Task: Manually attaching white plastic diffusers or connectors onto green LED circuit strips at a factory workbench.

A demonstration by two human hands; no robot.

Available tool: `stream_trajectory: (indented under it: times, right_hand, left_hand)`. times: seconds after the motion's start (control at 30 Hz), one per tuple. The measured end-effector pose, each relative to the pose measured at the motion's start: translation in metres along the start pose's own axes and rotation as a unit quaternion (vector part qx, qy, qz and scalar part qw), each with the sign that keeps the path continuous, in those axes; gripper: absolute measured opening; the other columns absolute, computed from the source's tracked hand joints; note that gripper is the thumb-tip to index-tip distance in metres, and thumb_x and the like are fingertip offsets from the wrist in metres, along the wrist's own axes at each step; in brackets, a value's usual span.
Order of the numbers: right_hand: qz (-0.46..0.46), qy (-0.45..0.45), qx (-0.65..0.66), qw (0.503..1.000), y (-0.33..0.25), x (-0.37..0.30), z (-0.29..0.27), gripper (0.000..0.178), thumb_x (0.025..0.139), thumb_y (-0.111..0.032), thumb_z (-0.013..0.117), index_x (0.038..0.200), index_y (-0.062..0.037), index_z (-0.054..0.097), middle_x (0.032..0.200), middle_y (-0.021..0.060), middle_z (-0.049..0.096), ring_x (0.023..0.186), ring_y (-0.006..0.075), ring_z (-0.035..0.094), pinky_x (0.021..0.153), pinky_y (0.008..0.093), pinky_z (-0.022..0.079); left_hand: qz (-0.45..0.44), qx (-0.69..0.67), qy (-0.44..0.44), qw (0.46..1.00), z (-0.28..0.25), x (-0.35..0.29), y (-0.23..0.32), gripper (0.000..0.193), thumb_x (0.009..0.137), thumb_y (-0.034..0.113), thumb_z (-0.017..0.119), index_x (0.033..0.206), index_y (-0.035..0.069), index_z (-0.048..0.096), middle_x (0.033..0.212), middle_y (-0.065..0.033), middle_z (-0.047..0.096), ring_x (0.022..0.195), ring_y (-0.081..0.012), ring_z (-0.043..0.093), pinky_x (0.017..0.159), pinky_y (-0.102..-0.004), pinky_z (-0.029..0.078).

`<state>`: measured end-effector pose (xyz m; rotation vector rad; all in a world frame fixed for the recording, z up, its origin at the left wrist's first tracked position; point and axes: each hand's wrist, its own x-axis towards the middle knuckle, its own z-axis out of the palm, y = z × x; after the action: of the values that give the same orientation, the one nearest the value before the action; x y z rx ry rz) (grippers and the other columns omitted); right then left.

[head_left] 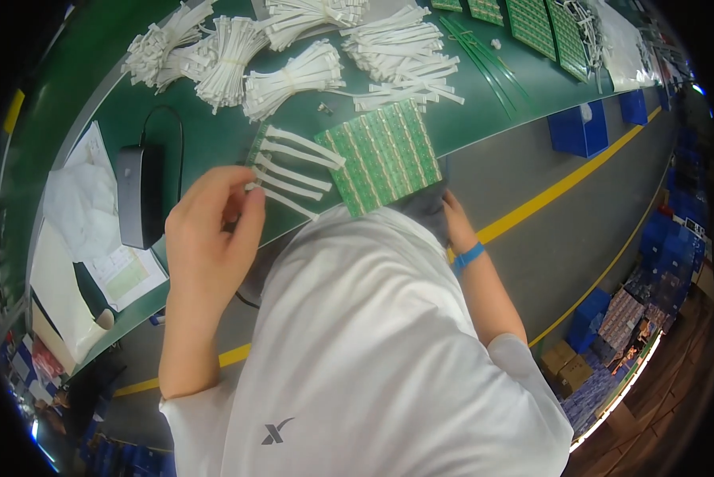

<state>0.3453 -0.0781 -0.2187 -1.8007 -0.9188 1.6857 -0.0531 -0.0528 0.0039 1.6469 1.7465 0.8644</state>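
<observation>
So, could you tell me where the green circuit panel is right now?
In the head view the green panel is centre frame at the green table's near edge, above the right hand, with white strips fanned at its left by the left hand.

Five white strips (293,171), one green panel (382,155)

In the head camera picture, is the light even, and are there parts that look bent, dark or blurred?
Head view: light is even and soft on the green table, with no strong glare; the table edge and the yellow floor line curve from the fisheye lens; the corners are black; the left hand and green circuit panel are fairly sharp; the shelves at the right rim look smeared.
</observation>
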Motion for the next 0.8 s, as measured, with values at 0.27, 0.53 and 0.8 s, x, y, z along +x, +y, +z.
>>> stream_trajectory:
  times: [0.27, 0.53, 0.8]
  right_hand:
    - [0.034, 0.111, -0.337, 0.934, 0.034, 0.092, -0.016, 0.057, 0.098, -0.039, 0.047, 0.116, 0.0133, 0.061, 0.131, 0.0412, 0.051, 0.125, 0.0471, 0.051, 0.100, 0.0446, 0.044]
    - [-0.059, 0.005, -0.395, 0.917, -0.017, 0.037, 0.041, 0.069, 0.094, -0.056, 0.047, 0.153, -0.0230, 0.036, 0.157, 0.0309, 0.030, 0.140, 0.0544, 0.032, 0.115, 0.0510, 0.034]
    - [-0.071, 0.124, -0.225, 0.964, -0.046, 0.053, -0.046, 0.039, 0.097, -0.031, 0.063, 0.117, 0.0005, 0.070, 0.105, 0.0123, 0.073, 0.093, 0.0182, 0.067, 0.083, 0.0301, 0.051]
  left_hand:
    - [0.035, 0.021, 0.028, 0.999, 0.004, 0.007, -0.004, 0.019, 0.083, 0.001, 0.070, 0.101, 0.003, 0.064, 0.081, -0.0100, 0.063, 0.062, -0.0229, 0.061, 0.055, -0.0325, 0.047]
    - [0.046, -0.004, 0.011, 0.999, -0.003, 0.002, 0.001, 0.016, 0.084, 0.001, 0.070, 0.099, 0.003, 0.064, 0.079, -0.0100, 0.062, 0.064, -0.0256, 0.061, 0.055, -0.0343, 0.046]
    - [0.140, 0.041, 0.007, 0.989, 0.012, 0.031, 0.007, 0.019, 0.081, -0.002, 0.066, 0.100, 0.000, 0.065, 0.091, -0.0105, 0.062, 0.074, -0.0275, 0.064, 0.064, -0.0356, 0.051]
